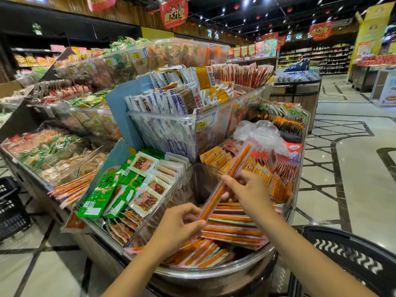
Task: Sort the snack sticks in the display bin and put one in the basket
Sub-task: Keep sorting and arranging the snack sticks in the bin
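Snack stick (237, 164) | left hand (179, 226) pinches lower end | right hand (246, 189) grips middle

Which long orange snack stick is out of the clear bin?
The orange stick held by left hand and right hand, slanting upward; the others lie flat in the bin.

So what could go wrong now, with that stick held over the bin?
The long, thin snack stick, pinched between left hand and right hand, could bend or snap. Carrying it to the basket on the right might brush the stacked sticks in the bin out of order.
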### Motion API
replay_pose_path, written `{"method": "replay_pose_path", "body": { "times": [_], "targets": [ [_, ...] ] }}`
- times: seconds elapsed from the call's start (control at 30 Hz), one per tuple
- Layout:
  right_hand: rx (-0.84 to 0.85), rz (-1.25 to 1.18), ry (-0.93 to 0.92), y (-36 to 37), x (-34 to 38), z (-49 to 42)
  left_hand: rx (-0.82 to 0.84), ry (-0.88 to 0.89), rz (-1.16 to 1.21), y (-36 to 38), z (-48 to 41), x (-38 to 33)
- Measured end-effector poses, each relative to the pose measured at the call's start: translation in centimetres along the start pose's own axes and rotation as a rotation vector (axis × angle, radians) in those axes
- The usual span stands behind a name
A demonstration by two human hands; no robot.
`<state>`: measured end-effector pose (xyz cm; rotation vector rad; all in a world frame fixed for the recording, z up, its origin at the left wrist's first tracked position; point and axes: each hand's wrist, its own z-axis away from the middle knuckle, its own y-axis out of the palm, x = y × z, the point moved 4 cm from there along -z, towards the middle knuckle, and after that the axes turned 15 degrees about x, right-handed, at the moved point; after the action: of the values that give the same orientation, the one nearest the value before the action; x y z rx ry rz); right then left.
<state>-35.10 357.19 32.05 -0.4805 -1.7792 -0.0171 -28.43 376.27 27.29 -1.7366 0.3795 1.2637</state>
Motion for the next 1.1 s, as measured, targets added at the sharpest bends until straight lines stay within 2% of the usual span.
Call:
{"method": "replay_pose_path", "body": {
  "times": [0.07,0.13,0.2,0.27,0.3,0.37,0.43,0.57,0.63,0.77,0.83,0.93,1.0,1.1],
  "targets": [
    [0.01,0.114,0.025,-0.4,-0.1,0.2,-0.037,0.022,-0.015,-0.4,0.0,0.1],
    [-0.006,0.348,-0.002,-0.6,-0.2,0.7,-0.1,0.046,-0.026,-0.9,0.2,-0.3],
    [-0.027,0.563,-0.164,-0.3,0.5,1.3,-0.144,0.05,-0.052,-1.4,0.5,-0.6],
    [0.072,0.748,-0.337,0.6,1.6,1.7,-0.137,0.048,-0.114,-1.8,0.7,-0.9],
    [0.152,0.841,-0.364,1.1,1.9,1.7,-0.119,0.056,-0.157,-2.0,0.9,-1.1],
    [0.27,0.986,-0.36,1.9,2.2,1.3,-0.097,0.081,-0.235,-2.9,1.3,-2.0],
    [0.328,1.013,-0.335,2.2,2.8,0.8,-0.105,0.106,-0.236,-4.3,1.8,-3.2],
    [0.332,0.832,-0.277,2.2,3.5,-0.2,-0.254,0.131,-0.144,-7.9,3.0,-5.6],
    [0.297,0.718,-0.237,1.9,3.8,-0.6,-0.322,0.163,-0.082,-9.6,3.7,-6.2],
    [0.187,0.404,-0.166,0.9,4.7,-1.0,-0.382,0.156,-0.121,-11.0,4.5,-6.9],
    [0.134,0.239,-0.126,0.6,4.7,-1.0,-0.365,0.149,-0.171,-10.4,4.2,-6.7],
    [0.117,-0.15,0.008,0.7,3.7,-0.7,-0.297,0.118,-0.264,-8.2,3.1,-5.5],
    [0.136,-0.374,0.096,0.8,2.5,-0.4,-0.207,0.065,-0.298,-6.3,2.2,-4.3],
    [0.133,-0.576,0.148,0.7,1.0,-0.1,-0.044,0.018,-0.3,-2.9,1.2,-3.3]
  ]
}}
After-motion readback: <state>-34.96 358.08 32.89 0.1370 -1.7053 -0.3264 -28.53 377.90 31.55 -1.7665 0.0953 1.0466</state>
